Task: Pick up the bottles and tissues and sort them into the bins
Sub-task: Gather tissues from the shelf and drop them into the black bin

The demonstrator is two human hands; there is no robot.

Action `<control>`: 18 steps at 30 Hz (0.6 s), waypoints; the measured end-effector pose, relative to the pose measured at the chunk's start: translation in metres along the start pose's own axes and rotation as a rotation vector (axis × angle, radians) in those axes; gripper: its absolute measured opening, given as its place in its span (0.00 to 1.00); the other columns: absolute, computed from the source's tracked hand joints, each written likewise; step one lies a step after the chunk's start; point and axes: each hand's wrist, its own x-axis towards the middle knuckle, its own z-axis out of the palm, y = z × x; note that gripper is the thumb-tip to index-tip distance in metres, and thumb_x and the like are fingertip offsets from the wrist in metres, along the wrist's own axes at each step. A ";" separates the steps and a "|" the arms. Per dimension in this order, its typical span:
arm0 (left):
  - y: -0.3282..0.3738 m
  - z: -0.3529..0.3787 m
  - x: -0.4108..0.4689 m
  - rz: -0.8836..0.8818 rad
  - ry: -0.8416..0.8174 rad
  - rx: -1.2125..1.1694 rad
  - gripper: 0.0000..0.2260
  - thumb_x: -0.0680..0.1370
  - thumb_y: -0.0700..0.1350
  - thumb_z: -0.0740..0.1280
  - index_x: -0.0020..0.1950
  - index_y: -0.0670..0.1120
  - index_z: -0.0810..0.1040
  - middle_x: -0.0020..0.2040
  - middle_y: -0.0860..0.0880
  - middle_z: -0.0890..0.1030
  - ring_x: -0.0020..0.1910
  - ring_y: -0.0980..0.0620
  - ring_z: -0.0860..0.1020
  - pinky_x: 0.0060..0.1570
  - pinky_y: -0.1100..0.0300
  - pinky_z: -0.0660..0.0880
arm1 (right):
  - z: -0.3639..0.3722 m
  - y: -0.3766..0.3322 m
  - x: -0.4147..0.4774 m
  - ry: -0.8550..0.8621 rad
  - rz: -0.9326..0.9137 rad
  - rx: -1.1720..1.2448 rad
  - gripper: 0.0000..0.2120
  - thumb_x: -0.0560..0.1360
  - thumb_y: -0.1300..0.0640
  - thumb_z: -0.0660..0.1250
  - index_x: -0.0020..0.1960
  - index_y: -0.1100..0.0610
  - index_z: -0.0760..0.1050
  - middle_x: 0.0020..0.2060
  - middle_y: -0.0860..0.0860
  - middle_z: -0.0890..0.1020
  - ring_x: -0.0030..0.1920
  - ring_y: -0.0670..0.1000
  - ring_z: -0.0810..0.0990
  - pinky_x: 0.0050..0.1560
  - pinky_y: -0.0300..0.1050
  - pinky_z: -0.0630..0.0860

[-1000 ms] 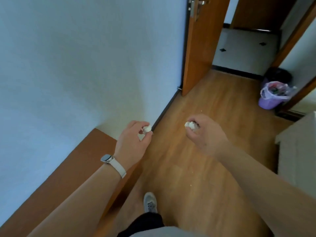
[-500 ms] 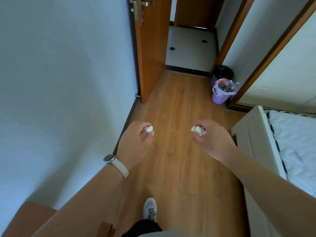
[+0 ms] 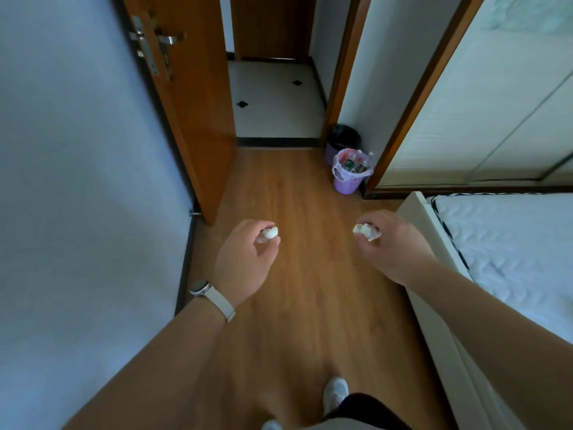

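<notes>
My left hand (image 3: 245,259) pinches a small crumpled white tissue wad (image 3: 270,232). My right hand (image 3: 393,249) curls round a second crumpled white tissue (image 3: 366,230). Both are held above the smooth wood-plank floor (image 3: 310,290). At the floor's far right corner stands a lilac plastic bin (image 3: 348,181) with a bag liner, and a black bin (image 3: 342,136) just behind. Open brown wooden door (image 3: 198,103) on the left, quilted white mattress (image 3: 511,243) on the right.

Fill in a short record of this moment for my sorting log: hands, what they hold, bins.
left hand: pinches a tissue wad
right hand: grips a crumpled tissue
purple bin: ahead on the floor, bag-lined, partly filled
black bin: just behind the purple bin, by the door frame
bed: at the right
</notes>
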 end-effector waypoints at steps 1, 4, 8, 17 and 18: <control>0.001 0.006 0.013 0.009 -0.011 0.000 0.11 0.78 0.48 0.67 0.60 0.52 0.78 0.53 0.58 0.78 0.51 0.62 0.76 0.50 0.59 0.77 | 0.000 0.008 0.010 0.012 0.002 0.007 0.08 0.74 0.54 0.68 0.53 0.51 0.76 0.45 0.43 0.75 0.43 0.45 0.75 0.42 0.40 0.71; 0.002 0.027 0.051 0.041 -0.033 0.029 0.11 0.78 0.48 0.67 0.60 0.51 0.79 0.52 0.58 0.77 0.50 0.60 0.76 0.49 0.58 0.78 | 0.006 0.039 0.040 0.030 0.011 0.032 0.08 0.74 0.55 0.68 0.53 0.52 0.76 0.44 0.44 0.76 0.41 0.44 0.74 0.40 0.39 0.71; 0.005 0.056 0.110 0.061 -0.055 0.063 0.11 0.78 0.47 0.68 0.60 0.50 0.79 0.52 0.57 0.78 0.50 0.59 0.77 0.48 0.57 0.78 | 0.013 0.082 0.097 0.052 0.027 0.070 0.09 0.73 0.54 0.68 0.53 0.52 0.76 0.45 0.45 0.77 0.42 0.46 0.76 0.42 0.42 0.74; 0.041 0.115 0.264 -0.023 -0.082 0.155 0.11 0.79 0.48 0.67 0.61 0.51 0.78 0.53 0.59 0.76 0.51 0.62 0.75 0.49 0.65 0.75 | -0.008 0.167 0.256 0.032 0.046 0.140 0.08 0.73 0.54 0.69 0.51 0.48 0.74 0.43 0.41 0.76 0.42 0.43 0.75 0.41 0.37 0.73; 0.044 0.120 0.279 -0.012 -0.073 0.160 0.11 0.79 0.48 0.67 0.61 0.51 0.78 0.53 0.59 0.76 0.50 0.61 0.75 0.49 0.66 0.75 | -0.011 0.173 0.272 0.029 0.036 0.146 0.07 0.73 0.54 0.69 0.51 0.48 0.74 0.43 0.41 0.76 0.42 0.43 0.76 0.41 0.38 0.74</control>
